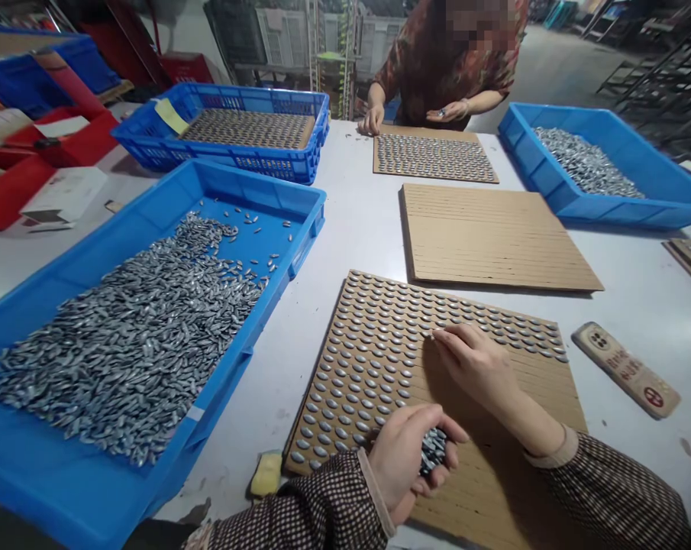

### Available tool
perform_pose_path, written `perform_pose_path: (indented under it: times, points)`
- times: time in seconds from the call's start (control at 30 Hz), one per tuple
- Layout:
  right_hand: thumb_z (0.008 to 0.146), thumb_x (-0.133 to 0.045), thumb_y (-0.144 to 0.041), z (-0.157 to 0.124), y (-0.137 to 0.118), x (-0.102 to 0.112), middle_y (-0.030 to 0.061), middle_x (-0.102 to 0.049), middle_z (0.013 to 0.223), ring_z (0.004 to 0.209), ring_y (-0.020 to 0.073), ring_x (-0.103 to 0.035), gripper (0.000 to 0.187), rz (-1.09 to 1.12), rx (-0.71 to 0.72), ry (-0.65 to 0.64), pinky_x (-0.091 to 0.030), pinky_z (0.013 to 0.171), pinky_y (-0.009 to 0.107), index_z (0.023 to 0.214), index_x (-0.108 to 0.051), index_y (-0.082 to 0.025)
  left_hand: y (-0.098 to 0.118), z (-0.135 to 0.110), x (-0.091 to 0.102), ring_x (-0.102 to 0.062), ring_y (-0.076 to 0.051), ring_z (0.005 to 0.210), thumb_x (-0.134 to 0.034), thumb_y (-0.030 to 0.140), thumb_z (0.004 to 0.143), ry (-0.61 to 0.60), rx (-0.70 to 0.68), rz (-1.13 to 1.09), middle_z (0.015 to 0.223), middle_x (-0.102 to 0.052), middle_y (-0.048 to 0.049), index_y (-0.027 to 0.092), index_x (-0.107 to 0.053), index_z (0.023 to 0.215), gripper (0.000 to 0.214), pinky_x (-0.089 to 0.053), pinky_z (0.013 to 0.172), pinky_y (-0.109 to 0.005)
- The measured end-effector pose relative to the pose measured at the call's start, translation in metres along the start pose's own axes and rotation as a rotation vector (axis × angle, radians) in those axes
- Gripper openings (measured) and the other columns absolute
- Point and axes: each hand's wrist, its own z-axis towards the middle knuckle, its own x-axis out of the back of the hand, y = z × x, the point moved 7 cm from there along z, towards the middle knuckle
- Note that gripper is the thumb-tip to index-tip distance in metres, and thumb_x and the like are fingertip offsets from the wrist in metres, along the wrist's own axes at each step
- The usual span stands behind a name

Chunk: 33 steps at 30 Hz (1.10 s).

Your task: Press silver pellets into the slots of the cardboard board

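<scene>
The left hand (399,452) partly hides its grey pieces (433,452), and the picture's edge crops the near blue tray (30,466).

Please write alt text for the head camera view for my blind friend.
A person's left hand cups gray pointed-oval pieces; the right hand reaches over a cardboard sheet partly covered with rows of them. A blue plastic tray heaped with more sits left; a co-worker is opposite.
</scene>
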Motion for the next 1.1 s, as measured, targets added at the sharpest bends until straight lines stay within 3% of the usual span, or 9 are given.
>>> perform_pose_path:
  times: [0.23,0.83,1.1]
  points:
    - [0.091,-0.051,-0.016,0.013,-0.010,-0.009,0.0050,-0.066,0.089,0.080,0.0158,-0.053,0.019,-0.038,0.035,-0.088,-0.036,0.067,0.026,0.087,-0.069,-0.019,-0.001,0.001,0.000,-0.036,-0.003,0.038,-0.047,0.046,0.082,-0.023,-0.002,-0.007,0.062,-0.053,0.0014,0.015,-0.060,0.081,0.033,-0.009,0.036,-0.019]
    - [0.086,-0.053,-0.010,0.016,-0.013,-0.015,0.0048,-0.065,0.085,0.075,0.0165,-0.052,0.018,-0.121,0.058,-0.171,-0.032,0.063,0.028,0.088,-0.068,-0.019,0.000,-0.004,-0.004,-0.035,-0.003,0.038,-0.047,0.042,0.082,-0.027,0.020,-0.013,0.062,-0.052,0.0011,0.015,-0.061,0.080,0.030,-0.008,0.037,-0.021]
    - [0.089,-0.051,-0.012,0.017,-0.011,-0.012,0.0048,-0.064,0.078,0.075,0.0159,-0.052,0.018,-0.097,0.045,-0.153,-0.030,0.062,0.028,0.083,-0.066,-0.019,0.003,-0.002,0.000,-0.037,-0.005,0.037,-0.045,0.032,0.075,-0.004,-0.040,-0.019,0.058,-0.054,0.0018,0.016,-0.058,0.093,0.027,-0.008,0.037,-0.020]
